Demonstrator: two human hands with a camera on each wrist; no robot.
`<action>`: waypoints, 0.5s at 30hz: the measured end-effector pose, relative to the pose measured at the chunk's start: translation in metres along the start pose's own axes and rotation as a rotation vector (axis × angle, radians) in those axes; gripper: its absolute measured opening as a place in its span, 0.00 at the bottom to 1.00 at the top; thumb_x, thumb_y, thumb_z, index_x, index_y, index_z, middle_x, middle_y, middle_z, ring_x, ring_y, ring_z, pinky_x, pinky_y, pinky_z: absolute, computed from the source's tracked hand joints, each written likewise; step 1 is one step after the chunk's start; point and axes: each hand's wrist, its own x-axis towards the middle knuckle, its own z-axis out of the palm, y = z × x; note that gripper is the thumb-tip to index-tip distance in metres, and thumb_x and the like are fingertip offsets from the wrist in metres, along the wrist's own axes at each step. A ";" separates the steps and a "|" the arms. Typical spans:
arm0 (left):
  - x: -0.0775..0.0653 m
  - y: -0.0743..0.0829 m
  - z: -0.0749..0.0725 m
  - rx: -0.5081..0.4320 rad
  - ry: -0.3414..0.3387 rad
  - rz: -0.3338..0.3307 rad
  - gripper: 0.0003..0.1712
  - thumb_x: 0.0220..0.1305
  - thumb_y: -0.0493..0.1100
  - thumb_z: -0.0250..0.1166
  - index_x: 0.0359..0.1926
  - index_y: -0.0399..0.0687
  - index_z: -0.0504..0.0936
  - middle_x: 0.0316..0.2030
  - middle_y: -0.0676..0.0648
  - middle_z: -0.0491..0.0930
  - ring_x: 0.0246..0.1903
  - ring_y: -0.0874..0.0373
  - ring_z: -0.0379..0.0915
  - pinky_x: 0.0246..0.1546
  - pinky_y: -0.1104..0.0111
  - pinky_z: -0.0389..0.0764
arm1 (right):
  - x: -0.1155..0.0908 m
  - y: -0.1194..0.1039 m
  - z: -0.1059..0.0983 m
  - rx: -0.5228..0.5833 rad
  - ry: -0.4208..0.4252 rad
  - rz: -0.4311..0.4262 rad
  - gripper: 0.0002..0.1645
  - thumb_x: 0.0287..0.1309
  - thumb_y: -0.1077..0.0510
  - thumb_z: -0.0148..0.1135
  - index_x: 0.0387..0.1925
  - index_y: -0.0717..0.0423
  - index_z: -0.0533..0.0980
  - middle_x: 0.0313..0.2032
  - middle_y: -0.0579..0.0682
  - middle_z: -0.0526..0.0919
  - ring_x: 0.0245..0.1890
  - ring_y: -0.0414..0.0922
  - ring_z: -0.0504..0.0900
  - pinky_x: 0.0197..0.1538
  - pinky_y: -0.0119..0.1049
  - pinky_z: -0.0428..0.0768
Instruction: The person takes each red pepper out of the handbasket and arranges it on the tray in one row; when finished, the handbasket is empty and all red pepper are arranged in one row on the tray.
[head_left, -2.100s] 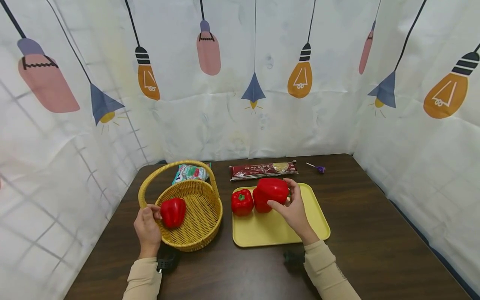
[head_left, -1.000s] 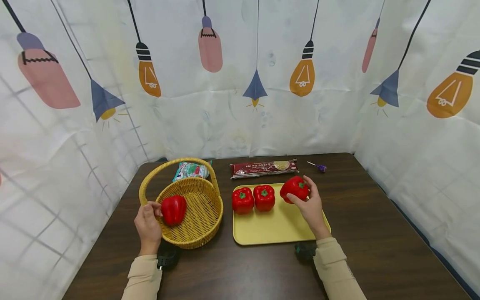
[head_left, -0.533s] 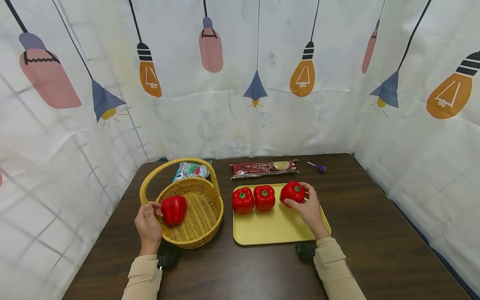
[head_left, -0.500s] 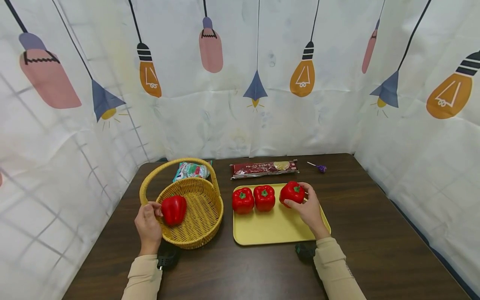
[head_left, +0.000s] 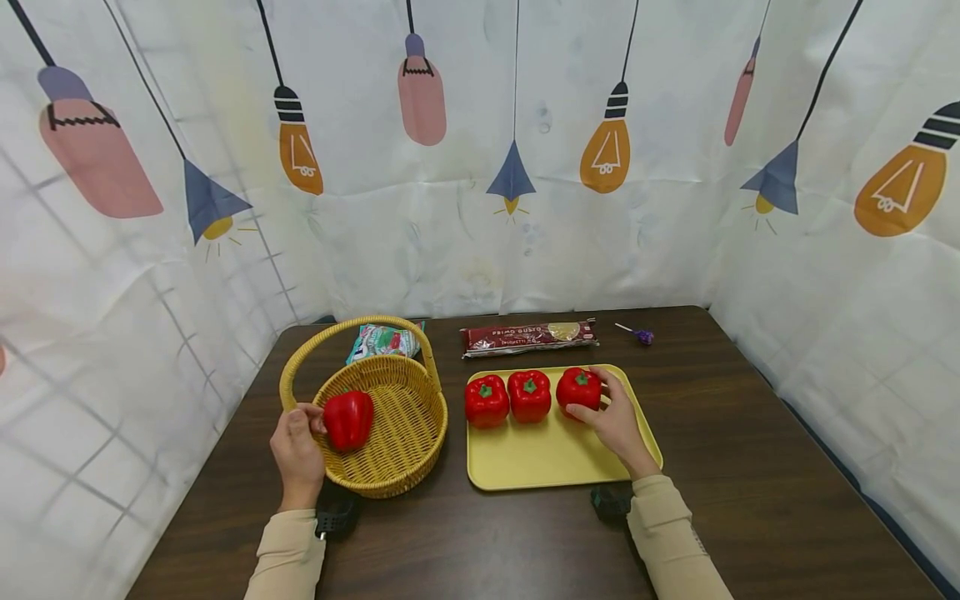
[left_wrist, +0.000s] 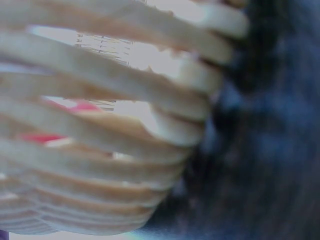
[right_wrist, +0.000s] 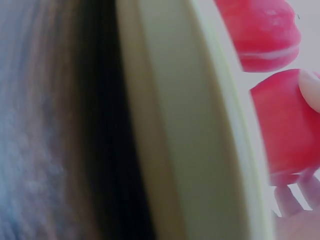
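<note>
In the head view my right hand [head_left: 617, 421] grips a red bell pepper [head_left: 577, 392] at the right end of a yellow tray [head_left: 525, 467]; the thumb is on its near side and the fingers are behind. Left of it on the tray sit two more red bell peppers, the middle one [head_left: 529, 396] and the left one [head_left: 486, 402]. My left hand [head_left: 297, 454] holds the left rim of a yellow wicker basket [head_left: 405, 433] near the foot of its handle. Inside that basket lies another red bell pepper [head_left: 348, 421], close to my fingers. The left wrist view shows mostly basket weave [left_wrist: 100, 165].
Behind the basket lies a teal snack bag [head_left: 384, 342]. A dark red spaghetti packet [head_left: 528, 337] lies behind the tray, and a purple lollipop [head_left: 642, 337] to its right. All stand on a dark wooden table [head_left: 750, 467]. Printed white curtains surround it.
My right hand carried its pepper rightward from above the middle pepper, then lowered it and shifted slightly left onto the tray's right part. The left hand and basket stay in place.
</note>
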 end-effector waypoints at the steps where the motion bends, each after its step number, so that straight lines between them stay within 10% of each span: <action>1: 0.000 0.000 0.000 0.000 -0.002 0.001 0.25 0.77 0.43 0.43 0.33 0.23 0.74 0.21 0.40 0.67 0.21 0.60 0.65 0.29 0.77 0.69 | 0.000 0.001 0.000 0.009 -0.003 0.002 0.47 0.51 0.61 0.74 0.69 0.59 0.61 0.65 0.60 0.65 0.62 0.59 0.65 0.63 0.55 0.67; 15: 0.000 0.000 -0.001 0.002 -0.009 -0.003 0.25 0.77 0.42 0.43 0.33 0.23 0.74 0.21 0.41 0.68 0.22 0.60 0.66 0.29 0.77 0.70 | 0.000 0.006 -0.007 0.004 -0.110 -0.023 0.48 0.54 0.61 0.72 0.72 0.54 0.58 0.69 0.58 0.60 0.65 0.62 0.65 0.64 0.56 0.67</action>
